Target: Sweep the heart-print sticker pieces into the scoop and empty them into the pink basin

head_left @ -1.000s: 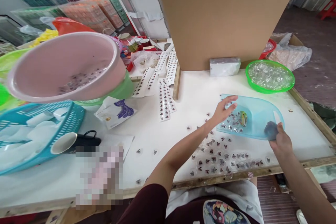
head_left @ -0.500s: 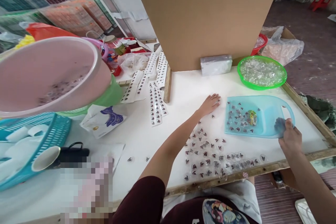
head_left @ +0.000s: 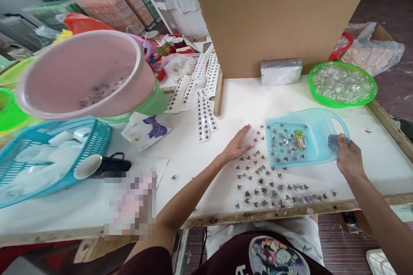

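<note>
My right hand (head_left: 350, 157) is closed around the handle of a translucent blue dustpan-shaped scoop (head_left: 319, 137), which lies on the white table. Inside the scoop are many small clear round pieces with dark printed marks, and a yellow-green label shows on it. My left hand (head_left: 238, 144) is open, fingers spread, just left of the scoop's straight front edge, with nothing held. Around and below that hand, many more of the clear round pieces (head_left: 263, 189) lie scattered on the tabletop, some overlapping near the front edge.
A green bowl (head_left: 342, 86) of clear pieces stands back right, near a wrapped stack (head_left: 280, 72) by the cardboard sheet (head_left: 277, 17). Sticker strips (head_left: 204, 116) lie at centre left. Further left are a pink basin (head_left: 80, 68), a blue basket (head_left: 100, 137) and a dark mug (head_left: 112, 165).
The scoop has shifted left with my right hand, towards the loose pieces. My left hand has drawn back towards me and now sits beside them. The camera view has shifted slightly.
</note>
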A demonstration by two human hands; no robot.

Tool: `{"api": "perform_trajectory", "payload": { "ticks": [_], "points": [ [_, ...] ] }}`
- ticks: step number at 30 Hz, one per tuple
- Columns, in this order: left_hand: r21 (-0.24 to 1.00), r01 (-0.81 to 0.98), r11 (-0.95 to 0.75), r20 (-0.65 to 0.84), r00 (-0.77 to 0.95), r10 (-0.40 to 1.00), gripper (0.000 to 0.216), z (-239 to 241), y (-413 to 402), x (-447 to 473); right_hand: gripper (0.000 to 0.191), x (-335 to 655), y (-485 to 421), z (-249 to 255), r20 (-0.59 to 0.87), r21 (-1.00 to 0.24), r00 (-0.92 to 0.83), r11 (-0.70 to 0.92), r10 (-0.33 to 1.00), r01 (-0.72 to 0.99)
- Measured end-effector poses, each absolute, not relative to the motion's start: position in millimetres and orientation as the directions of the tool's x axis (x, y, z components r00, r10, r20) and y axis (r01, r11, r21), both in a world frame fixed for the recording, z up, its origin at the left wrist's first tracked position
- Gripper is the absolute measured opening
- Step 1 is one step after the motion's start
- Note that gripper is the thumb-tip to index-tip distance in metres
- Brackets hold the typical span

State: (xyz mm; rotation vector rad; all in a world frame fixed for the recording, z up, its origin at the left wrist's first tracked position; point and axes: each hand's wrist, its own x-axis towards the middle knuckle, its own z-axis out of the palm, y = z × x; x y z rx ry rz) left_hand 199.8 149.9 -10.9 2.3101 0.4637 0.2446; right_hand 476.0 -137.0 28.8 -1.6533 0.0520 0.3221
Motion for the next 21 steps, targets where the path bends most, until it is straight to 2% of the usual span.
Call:
{"api": "perform_trajectory", "payload": {
  "ticks": [6, 10, 14, 21],
  "points": [
    [0.736, 0.238, -0.634, 0.074, 0.903, 0.424, 0.084, -21, 137, 236, 0.044, 468, -118, 14, -0.159, -0.986, 0.972, -0.071, 0.170, -0.149],
    [0.821, 0.225, -0.525, 0.090, 0.856, 0.509, 0.079, -25, 118, 249, 0.060, 461, -114, 9, -0.170, -0.985, 0.968, -0.073, 0.187, -0.158],
    [0.910, 0.166, -0.380, 0.106, 0.794, 0.599, 0.068, -24, 105, 249, 0.062, 460, -115, 6, -0.179, -0.983, 0.966, -0.071, 0.189, -0.168],
    [0.976, -0.098, -0.193, 0.184, 0.843, 0.505, 0.066, -12, 83, 266, 0.061, 458, -112, 6, -0.183, -0.983, 0.966, -0.052, 0.182, -0.176]
  ]
}}
